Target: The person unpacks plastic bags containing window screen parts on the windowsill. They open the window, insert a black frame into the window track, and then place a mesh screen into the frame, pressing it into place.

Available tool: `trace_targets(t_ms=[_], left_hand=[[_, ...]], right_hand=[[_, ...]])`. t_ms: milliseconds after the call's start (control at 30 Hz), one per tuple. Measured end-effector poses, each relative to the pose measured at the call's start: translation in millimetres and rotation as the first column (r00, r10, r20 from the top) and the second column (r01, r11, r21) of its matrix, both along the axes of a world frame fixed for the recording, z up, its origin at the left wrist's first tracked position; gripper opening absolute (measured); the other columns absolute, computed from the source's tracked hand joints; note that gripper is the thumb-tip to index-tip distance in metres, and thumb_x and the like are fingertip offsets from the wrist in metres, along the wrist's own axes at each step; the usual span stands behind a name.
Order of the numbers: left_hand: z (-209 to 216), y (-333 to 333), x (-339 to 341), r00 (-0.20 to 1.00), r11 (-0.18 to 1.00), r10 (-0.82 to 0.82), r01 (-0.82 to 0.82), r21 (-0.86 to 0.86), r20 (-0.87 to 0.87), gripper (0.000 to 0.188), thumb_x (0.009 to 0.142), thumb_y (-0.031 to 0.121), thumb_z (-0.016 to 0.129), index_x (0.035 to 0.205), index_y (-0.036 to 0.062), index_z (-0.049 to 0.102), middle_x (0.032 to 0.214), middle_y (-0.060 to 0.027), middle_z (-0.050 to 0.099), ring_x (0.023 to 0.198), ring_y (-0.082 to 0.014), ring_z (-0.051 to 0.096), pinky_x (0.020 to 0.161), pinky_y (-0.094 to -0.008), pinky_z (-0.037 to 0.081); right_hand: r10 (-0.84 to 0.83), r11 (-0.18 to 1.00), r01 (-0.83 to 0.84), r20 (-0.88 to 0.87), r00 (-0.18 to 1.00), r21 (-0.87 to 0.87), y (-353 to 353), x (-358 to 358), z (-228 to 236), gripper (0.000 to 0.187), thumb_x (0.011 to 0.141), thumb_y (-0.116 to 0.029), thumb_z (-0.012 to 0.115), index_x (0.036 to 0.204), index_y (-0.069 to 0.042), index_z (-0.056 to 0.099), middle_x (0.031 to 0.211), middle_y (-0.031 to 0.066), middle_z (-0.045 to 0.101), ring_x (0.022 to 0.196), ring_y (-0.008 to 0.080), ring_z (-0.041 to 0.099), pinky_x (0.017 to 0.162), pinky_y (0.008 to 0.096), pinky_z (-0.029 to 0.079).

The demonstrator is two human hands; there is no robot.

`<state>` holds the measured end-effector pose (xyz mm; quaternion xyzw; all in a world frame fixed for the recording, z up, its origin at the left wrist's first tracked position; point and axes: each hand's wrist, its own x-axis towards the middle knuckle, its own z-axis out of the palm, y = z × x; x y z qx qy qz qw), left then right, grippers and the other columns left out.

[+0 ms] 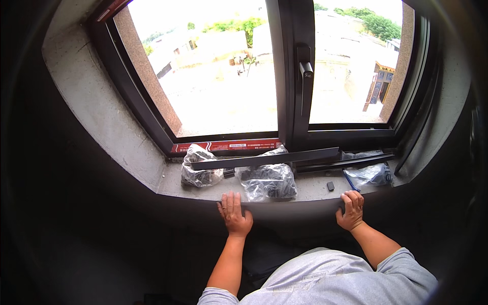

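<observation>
One black block lies just past my right hand, farther from my left hand. Both curl at the sill; I can't tell if they hold anything.

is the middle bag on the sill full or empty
Not empty: the middle bag holds dark items, visible through its clear plastic; whether full, cannot tell.

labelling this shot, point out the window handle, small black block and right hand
Window handle [306, 85], head view: middle of its lever
Small black block [330, 186], head view: middle of its body
Right hand [351, 212], head view: back of the hand
</observation>
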<state>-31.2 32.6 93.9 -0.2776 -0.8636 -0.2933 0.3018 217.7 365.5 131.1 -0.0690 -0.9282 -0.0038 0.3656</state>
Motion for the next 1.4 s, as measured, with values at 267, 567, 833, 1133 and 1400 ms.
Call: trace_targets(t_ms=[267, 567, 833, 1133, 1400], left_hand=[[0.4, 0.2, -0.5, 1.0, 1.0, 0.0, 0.0, -0.002, 0.004, 0.062, 0.075, 0.014, 0.062, 0.136, 0.0038, 0.058, 0.148, -0.0177, 0.051, 0.145, -0.0396, 0.037, 0.121, -0.0605, 0.019], [-0.9, -2.6, 0.2, 1.0, 1.0, -0.012, 0.011, 0.011, 0.016, 0.062, 0.075, 0.014, 0.063, 0.136, 0.0048, 0.058, 0.148, -0.017, 0.051, 0.146, -0.0396, 0.036, 0.121, -0.0603, 0.018], [-5.2, 0.7, -2.6, 0.999, 0.999, -0.045, 0.045, -0.003, 0.003, 0.063, 0.075, 0.014, 0.062, 0.138, 0.0044, 0.056, 0.148, -0.0174, 0.05, 0.146, -0.0404, 0.035, 0.121, -0.061, 0.018], [-2.5, -4.3, -5.2, 0.999, 0.999, -0.041, 0.04, -0.03, -0.035, 0.061, 0.079, 0.011, 0.059, 0.139, -0.0014, 0.053, 0.149, -0.0217, 0.048, 0.147, -0.043, 0.033, 0.122, -0.0585, 0.017], [-3.4, -6.2, -4.8, 0.998, 0.997, -0.058, 0.057, -0.043, -0.027, 0.061, 0.079, 0.011, 0.057, 0.138, -0.003, 0.053, 0.149, -0.0224, 0.048, 0.146, -0.0438, 0.033, 0.122, -0.0583, 0.018]], right_hand=[[-0.01, 1.0, 0.01, 0.001, 1.0, -0.003, 0.4, -0.4, -2.1, 0.06, 0.064, -0.011, 0.069, 0.122, -0.006, 0.055, 0.124, 0.0141, 0.051, 0.122, 0.0352, 0.049, 0.104, 0.0474, 0.037], [-0.005, 1.0, 0.005, -0.007, 1.0, -0.023, -1.5, -1.3, -2.1, 0.06, 0.064, -0.011, 0.07, 0.122, -0.006, 0.055, 0.125, 0.0143, 0.051, 0.122, 0.0356, 0.048, 0.104, 0.0475, 0.037], [-0.019, 1.0, 0.019, -0.023, 1.0, -0.009, 1.7, 4.9, -4.5, 0.06, 0.064, -0.011, 0.071, 0.122, -0.008, 0.056, 0.124, 0.0127, 0.052, 0.122, 0.0343, 0.049, 0.103, 0.0465, 0.038], [0.006, 0.999, -0.007, -0.012, 1.0, -0.05, 6.0, -0.2, -10.1, 0.066, 0.066, -0.015, 0.074, 0.128, -0.012, 0.054, 0.128, 0.0085, 0.05, 0.124, 0.029, 0.048, 0.105, 0.0431, 0.037], [0.005, 0.998, -0.007, -0.024, 1.0, -0.062, 4.9, 3.0, -6.8, 0.066, 0.064, -0.014, 0.076, 0.126, -0.011, 0.055, 0.126, 0.0084, 0.052, 0.122, 0.0299, 0.05, 0.104, 0.0429, 0.039]])
